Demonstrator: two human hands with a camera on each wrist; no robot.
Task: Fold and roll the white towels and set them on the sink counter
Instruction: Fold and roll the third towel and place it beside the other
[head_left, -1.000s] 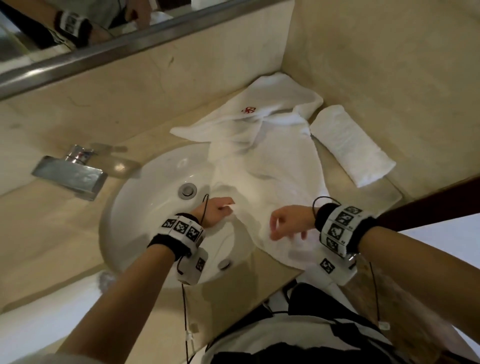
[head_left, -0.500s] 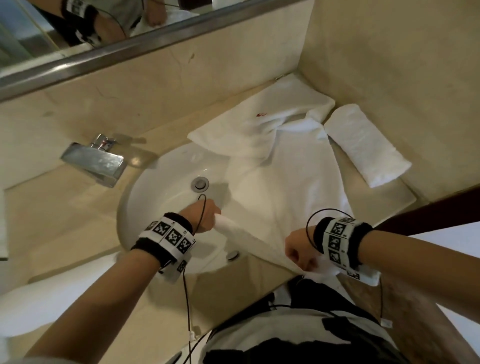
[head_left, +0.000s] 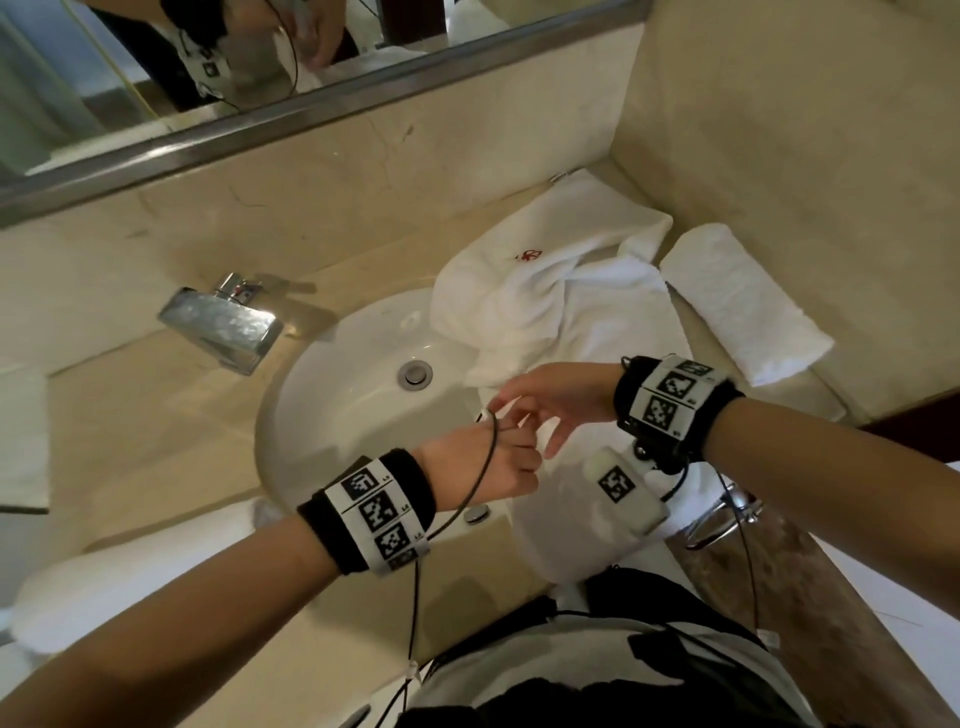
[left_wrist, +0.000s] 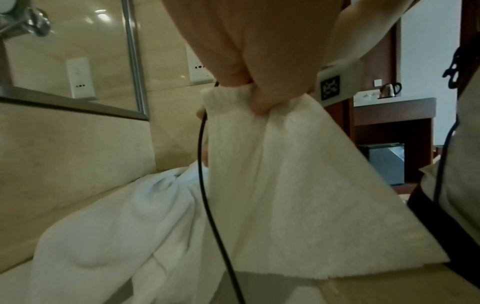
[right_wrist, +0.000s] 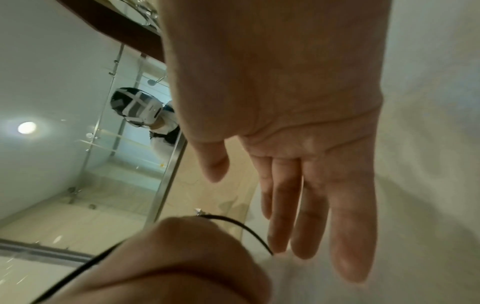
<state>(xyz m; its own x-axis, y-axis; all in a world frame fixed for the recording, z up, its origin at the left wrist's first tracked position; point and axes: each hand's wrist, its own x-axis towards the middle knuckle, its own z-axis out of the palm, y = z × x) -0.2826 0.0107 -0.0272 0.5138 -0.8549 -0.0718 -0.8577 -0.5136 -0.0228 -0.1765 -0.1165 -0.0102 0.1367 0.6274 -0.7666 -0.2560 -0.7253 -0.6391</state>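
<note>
A loose white towel with a red emblem lies over the back right counter and the sink's right rim. My left hand hovers over the basin and grips a bunched edge of it; the left wrist view shows the towel hanging from the curled fingers. My right hand reaches in just above the left one, fingers straight and thumb apart, holding nothing, as the right wrist view of the right hand confirms. A rolled white towel lies on the counter by the right wall.
The white sink basin has a drain and a chrome faucet at its back left. A mirror runs along the back wall. A tiled wall closes the right side. A chrome fitting hangs below the counter's right front.
My right hand let go of the towel's near edge and moved left up to my left hand. The left hand kept its grip and drew the edge together.
</note>
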